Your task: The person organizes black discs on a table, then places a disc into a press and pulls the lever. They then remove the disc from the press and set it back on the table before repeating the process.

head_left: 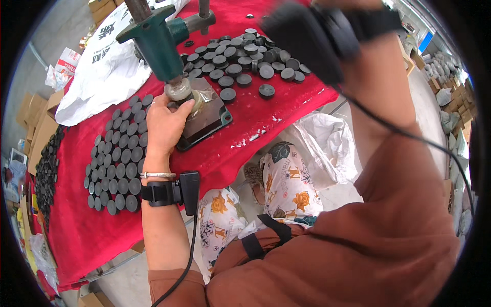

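Note:
My left hand [166, 123] is at the base of a green hand press [162, 51], its thumb and fingers closed around a black disc [188, 97] beneath the press's whitish round tip [178, 89]. Most of that disc is hidden by the fingers and the tip. The press stands on a dark metal base plate [207, 125] with clear wrapping on it. My right hand [353, 4] is raised at the top edge, smeared by motion and partly cut off, so its fingers do not show. A black wrist device [307, 41] covers part of that arm.
Loose black discs [235, 69] lie heaped behind the press. Rows of discs [120, 169] cover the red cloth [204, 158] to the left. A white sack [110, 66] lies at the back left, and another white bag [327, 146] hangs beside my knees. Cables run along both arms.

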{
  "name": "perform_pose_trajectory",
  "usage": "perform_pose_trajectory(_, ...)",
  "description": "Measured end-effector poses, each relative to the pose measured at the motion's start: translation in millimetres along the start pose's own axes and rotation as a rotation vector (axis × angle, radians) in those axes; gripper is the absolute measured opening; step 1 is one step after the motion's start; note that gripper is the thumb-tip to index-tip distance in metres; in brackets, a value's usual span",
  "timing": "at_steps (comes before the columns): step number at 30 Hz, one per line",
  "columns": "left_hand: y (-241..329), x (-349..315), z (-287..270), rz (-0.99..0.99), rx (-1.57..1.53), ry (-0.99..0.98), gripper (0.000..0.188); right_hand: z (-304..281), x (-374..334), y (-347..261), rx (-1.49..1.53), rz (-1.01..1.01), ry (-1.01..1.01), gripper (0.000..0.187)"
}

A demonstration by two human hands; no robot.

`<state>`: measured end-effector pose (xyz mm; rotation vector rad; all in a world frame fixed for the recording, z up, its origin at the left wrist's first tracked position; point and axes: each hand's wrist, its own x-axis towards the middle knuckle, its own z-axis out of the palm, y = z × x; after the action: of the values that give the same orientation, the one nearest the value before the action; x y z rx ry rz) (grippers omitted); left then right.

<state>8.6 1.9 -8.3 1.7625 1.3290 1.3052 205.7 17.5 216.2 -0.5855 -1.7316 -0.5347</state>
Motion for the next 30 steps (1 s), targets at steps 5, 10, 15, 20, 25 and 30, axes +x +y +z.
perform_pose_trajectory(5,0.7,-1.1,-1.4,-0.041,-0.109,-0.049,0.034,-39.1,-59.7,-29.6,0.028,-0.018,-0.06,0.023)
perform_pose_trajectory(10,6.4,-1.9,-1.8,-0.139,-0.13,-0.036,0.038,-62.2,-117.9,-64.8,0.079,-0.019,-0.129,0.021)
perform_pose_trajectory(15,13.8,-4.8,-4.3,-0.18,-0.202,-0.069,0.039,-61.5,-157.8,-73.8,0.206,-0.001,-0.107,0.026)
perform_pose_trajectory(20,12.3,-6.1,-1.9,-0.169,-0.272,-0.053,0.039,-60.0,-172.6,-74.9,0.289,0.098,-0.117,0.031)
perform_pose_trajectory(25,14.4,-5.1,-0.7,-0.218,-0.296,-0.035,0.036,-54.5,-171.6,-80.7,0.325,0.128,-0.071,0.031)
perform_pose_trajectory(30,17.8,-4.0,1.8,-0.197,-0.198,-0.002,0.036,-54.7,-158.5,-68.6,0.384,0.001,-0.045,0.029)
